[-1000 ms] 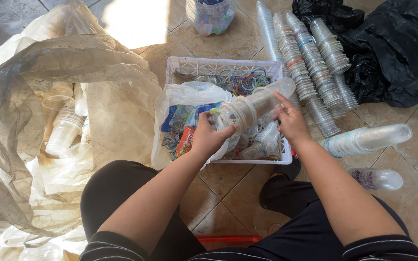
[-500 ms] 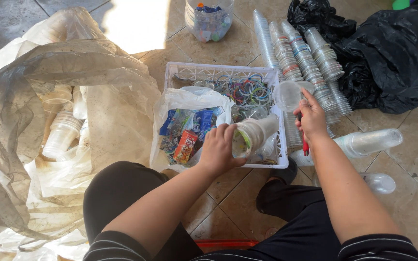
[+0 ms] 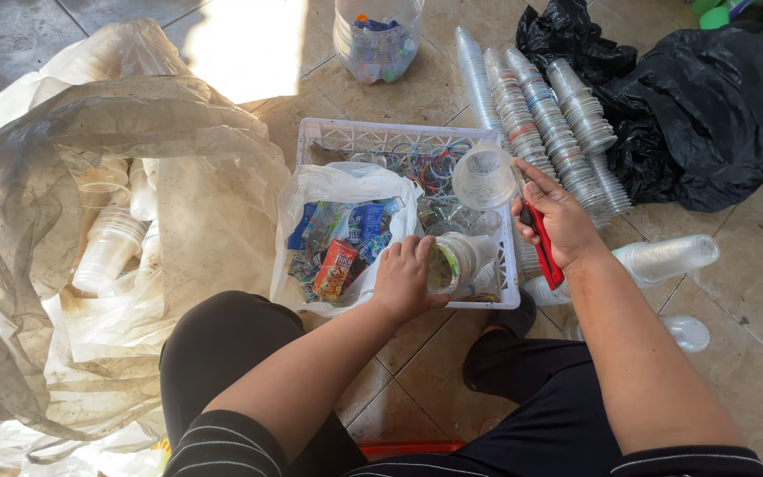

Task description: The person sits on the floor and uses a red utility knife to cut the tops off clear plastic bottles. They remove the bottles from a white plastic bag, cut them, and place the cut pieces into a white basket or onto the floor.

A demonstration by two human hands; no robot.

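The right hand [image 3: 560,221] holds a clear plastic cup [image 3: 485,177] by its rim, pinched between thumb and fingertips, with a red-handled cutter [image 3: 542,246] tucked along the palm under the other fingers. The cup is tilted, its mouth toward the camera, above the far right part of the white plastic crate [image 3: 337,134]. Just right of it, on the tiled floor, lie long rows of nested clear cups [image 3: 540,124]. To do this step well, the cup wants a light grip so the thin wall does not buckle, and the blade should stay pointed away from the other hand.

The left hand [image 3: 408,278] is closed around a short stack of cups [image 3: 457,263] with a coloured lid film, resting at the crate's near edge. Keeping that stack low and steadied against the crate looks sensible.

Left of this hand, inside the crate, a white plastic bag [image 3: 346,181] holds coloured peeled lids. Further left spreads a large clear sack [image 3: 64,159] of more cups; at the far right lies a black bag [image 3: 708,115].
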